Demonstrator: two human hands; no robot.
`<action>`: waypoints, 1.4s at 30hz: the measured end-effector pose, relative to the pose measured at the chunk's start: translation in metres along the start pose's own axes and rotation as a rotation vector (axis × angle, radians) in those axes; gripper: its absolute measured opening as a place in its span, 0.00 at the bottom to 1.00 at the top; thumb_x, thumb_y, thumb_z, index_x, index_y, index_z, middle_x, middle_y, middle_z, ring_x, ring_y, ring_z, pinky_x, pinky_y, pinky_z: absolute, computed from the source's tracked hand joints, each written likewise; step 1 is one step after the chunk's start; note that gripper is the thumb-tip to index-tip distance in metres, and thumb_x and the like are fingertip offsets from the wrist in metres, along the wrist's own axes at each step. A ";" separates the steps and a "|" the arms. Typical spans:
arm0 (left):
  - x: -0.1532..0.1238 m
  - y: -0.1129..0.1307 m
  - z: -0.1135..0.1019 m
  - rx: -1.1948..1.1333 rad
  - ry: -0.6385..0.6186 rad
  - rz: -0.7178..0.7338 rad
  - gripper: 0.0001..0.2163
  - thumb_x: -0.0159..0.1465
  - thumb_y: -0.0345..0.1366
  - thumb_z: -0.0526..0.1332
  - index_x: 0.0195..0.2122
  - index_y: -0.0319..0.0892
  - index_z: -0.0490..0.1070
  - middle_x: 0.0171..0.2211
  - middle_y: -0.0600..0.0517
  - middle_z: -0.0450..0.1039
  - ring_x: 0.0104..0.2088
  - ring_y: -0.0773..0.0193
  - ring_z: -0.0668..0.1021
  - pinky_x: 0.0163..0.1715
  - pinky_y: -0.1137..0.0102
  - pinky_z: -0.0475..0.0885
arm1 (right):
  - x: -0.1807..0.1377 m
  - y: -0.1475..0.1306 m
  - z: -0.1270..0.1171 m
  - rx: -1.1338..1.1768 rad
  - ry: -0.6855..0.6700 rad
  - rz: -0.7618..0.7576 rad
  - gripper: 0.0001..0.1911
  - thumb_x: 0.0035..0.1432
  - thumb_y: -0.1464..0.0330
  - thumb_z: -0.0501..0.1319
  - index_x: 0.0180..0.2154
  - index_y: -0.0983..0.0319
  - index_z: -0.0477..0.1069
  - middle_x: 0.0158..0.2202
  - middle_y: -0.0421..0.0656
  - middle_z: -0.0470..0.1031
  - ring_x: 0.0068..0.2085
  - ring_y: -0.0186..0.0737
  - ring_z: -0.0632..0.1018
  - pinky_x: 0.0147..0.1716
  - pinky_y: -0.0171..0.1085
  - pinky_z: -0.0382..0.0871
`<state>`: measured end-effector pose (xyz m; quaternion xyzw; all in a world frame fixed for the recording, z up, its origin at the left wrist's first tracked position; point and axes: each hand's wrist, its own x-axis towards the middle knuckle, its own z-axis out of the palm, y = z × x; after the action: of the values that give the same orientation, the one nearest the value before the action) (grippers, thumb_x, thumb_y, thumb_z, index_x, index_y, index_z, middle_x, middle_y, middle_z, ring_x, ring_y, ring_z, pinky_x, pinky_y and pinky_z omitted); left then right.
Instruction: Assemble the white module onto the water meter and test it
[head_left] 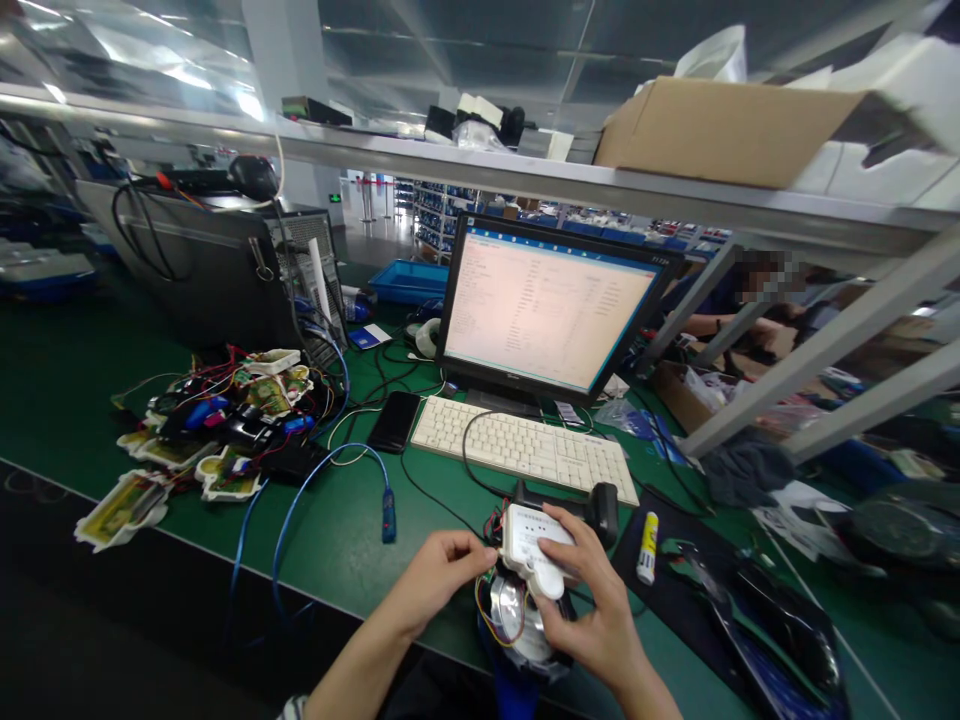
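Observation:
My right hand (592, 600) grips a small white device (531, 545) with a printed label, thumb and fingers wrapped round it. Coloured wires run from it down to a round silver part (516, 618) just below. My left hand (439, 570) is closed in a pinch at the device's left edge, where the wires come out. Both hands are over the near edge of the green table (337, 530), in front of the white keyboard (525, 448).
A lit monitor (547, 305) stands behind the keyboard. A black phone (394, 420) and a blue cable (337, 480) lie to the left, beside a pile of circuit boards and wires (217, 430). A glue stick (647, 547) and barcode scanner (604, 508) lie right. Another person (739, 320) sits behind the frame.

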<state>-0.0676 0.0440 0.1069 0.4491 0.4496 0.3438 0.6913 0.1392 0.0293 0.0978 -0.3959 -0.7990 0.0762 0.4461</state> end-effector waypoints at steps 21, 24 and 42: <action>-0.007 0.014 0.003 0.188 0.140 0.058 0.23 0.49 0.55 0.65 0.18 0.40 0.61 0.18 0.58 0.55 0.24 0.70 0.57 0.27 0.71 0.51 | 0.000 0.001 0.005 0.062 0.048 0.003 0.23 0.47 0.73 0.62 0.47 0.57 0.65 0.57 0.50 0.65 0.57 0.48 0.68 0.51 0.50 0.69; -0.008 0.017 0.005 0.200 0.165 0.065 0.23 0.49 0.55 0.65 0.19 0.40 0.61 0.18 0.58 0.56 0.23 0.70 0.58 0.27 0.71 0.51 | 0.001 0.000 0.005 0.068 0.060 0.006 0.23 0.46 0.73 0.62 0.47 0.58 0.65 0.57 0.50 0.65 0.56 0.48 0.68 0.51 0.50 0.69; -0.020 0.011 0.000 -0.004 0.080 0.011 0.27 0.45 0.54 0.72 0.33 0.35 0.71 0.23 0.52 0.74 0.25 0.70 0.70 0.30 0.73 0.63 | 0.003 -0.001 0.003 0.053 0.062 0.004 0.23 0.46 0.73 0.62 0.46 0.58 0.65 0.56 0.50 0.66 0.56 0.48 0.69 0.51 0.49 0.69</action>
<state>-0.0758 0.0311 0.1236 0.4362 0.4737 0.3661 0.6718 0.1358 0.0313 0.0986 -0.3875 -0.7816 0.0859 0.4812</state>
